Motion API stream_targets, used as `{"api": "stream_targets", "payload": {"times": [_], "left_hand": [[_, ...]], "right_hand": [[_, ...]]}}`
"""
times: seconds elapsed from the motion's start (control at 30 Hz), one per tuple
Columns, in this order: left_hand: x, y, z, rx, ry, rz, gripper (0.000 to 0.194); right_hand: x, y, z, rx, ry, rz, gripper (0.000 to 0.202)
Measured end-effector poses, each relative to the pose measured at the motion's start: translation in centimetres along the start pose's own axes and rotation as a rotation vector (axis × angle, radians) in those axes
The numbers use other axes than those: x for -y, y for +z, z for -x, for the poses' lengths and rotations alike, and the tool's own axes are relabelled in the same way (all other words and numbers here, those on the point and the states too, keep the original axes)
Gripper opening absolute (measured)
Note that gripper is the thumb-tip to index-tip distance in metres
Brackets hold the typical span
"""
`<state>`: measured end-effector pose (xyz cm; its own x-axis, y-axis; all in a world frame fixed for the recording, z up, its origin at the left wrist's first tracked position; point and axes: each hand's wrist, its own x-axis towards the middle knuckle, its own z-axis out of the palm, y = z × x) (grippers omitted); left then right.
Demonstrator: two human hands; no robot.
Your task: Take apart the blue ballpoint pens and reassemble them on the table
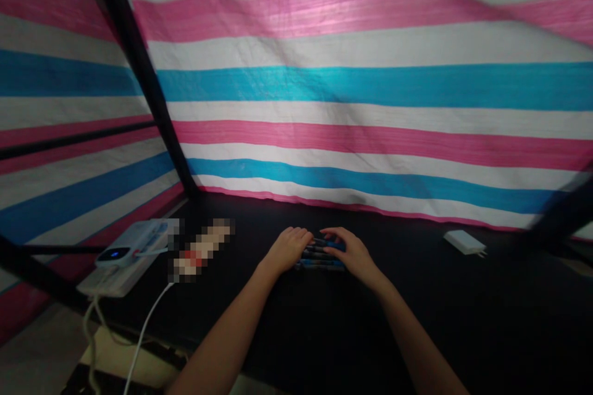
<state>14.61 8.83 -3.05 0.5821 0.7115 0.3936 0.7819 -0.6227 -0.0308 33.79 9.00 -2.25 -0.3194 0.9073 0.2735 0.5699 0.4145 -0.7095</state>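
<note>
Several pens (319,263) lie side by side on the black tabletop (306,333), in dark and blue tones. My left hand (291,247) is closed over their left ends, fingers bent together. From the other side, my right hand (349,253) curls its fingers and thumb around the right end of a blue pen (334,244) at the far side of the row. Parts of the pens are hidden under both hands, and the dim light blurs their details.
Left on the table are a white power strip (111,284), a pale blue power bank (123,250) with a lit display, and a pixelated object with a white cable (146,327). A white adapter (464,242) lies right. Striped sheeting (352,86) and a black post (139,68) bound the table.
</note>
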Motion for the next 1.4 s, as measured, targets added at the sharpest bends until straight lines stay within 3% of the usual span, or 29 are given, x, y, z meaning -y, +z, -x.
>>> {"api": "stream_targets", "payload": {"times": [0.13, 0.3, 0.43, 0.67, 0.8, 1.1, 1.27, 1.4], "left_hand": [[0.0, 0.0, 0.0, -0.005, 0.014, -0.006, 0.006], [0.0, 0.0, 0.0, 0.004, 0.011, -0.010, 0.007], [0.1, 0.0, 0.1, -0.010, 0.002, -0.002, 0.008], [1.2, 0.1, 0.2, -0.074, -0.129, -0.009, 0.012], [1.6, 0.0, 0.2, -0.084, -0.168, 0.004, 0.013], [0.0, 0.4, 0.0, 0.049, -0.022, 0.080, 0.011], [0.1, 0.4, 0.0, 0.045, -0.012, 0.071, 0.011], [0.3, 0.3, 0.0, 0.024, -0.033, 0.069, 0.011]], "right_hand": [[-0.1, 0.1, 0.0, 0.122, 0.084, -0.043, 0.030], [0.1, -0.1, 0.1, 0.025, 0.017, 0.068, 0.030], [0.2, 0.0, 0.1, 0.099, 0.045, 0.053, 0.025], [-0.5, -1.3, 0.2, -0.128, 0.139, 0.267, 0.021], [-1.1, -1.7, 0.0, -0.150, 0.066, 0.201, 0.021], [0.0, -0.5, 0.4, 0.012, -0.125, 0.060, 0.020], [-0.2, 0.3, 0.3, -0.043, -0.158, -0.043, 0.045], [0.0, -0.2, 0.2, 0.010, -0.062, -0.044, 0.013]]}}
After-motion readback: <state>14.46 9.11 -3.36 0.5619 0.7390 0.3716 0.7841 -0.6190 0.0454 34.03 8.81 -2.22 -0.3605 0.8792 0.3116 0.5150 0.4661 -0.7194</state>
